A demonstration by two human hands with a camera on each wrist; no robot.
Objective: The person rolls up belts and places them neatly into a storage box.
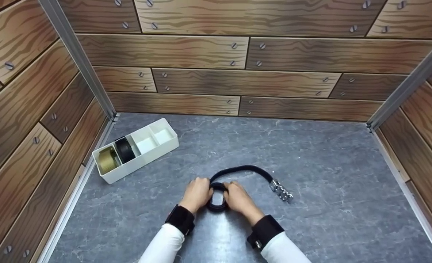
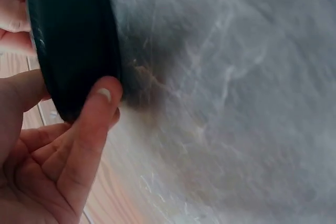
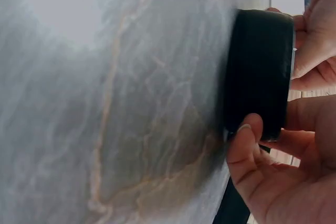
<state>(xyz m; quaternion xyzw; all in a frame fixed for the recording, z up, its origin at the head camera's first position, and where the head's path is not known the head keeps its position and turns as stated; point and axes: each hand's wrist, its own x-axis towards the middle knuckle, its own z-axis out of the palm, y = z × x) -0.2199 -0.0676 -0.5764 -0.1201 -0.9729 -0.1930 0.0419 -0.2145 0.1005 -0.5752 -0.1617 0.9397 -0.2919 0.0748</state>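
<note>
A black belt [image 1: 217,208] stands partly rolled into a coil on the grey surface in the head view. Its loose end arcs away to the right and finishes in a silver buckle [image 1: 281,191]. My left hand [image 1: 197,193] pinches the coil's left side, and my right hand [image 1: 239,197] pinches its right side. In the left wrist view, the left hand [image 2: 58,166] has fingers and thumb about the edge of the rolled belt [image 2: 73,35]. The right wrist view has the right hand [image 3: 283,171] gripping the coil's lower edge, with the belt's loose part running below.
At the left lies a white divided box [image 1: 142,164]. It holds a gold-coloured roll [image 1: 107,160] and a black roll [image 1: 125,149] in neighbouring compartments; the two compartments at its far end show bare floors. Wood-patterned walls [image 1: 201,80] enclose the grey surface [image 1: 329,164].
</note>
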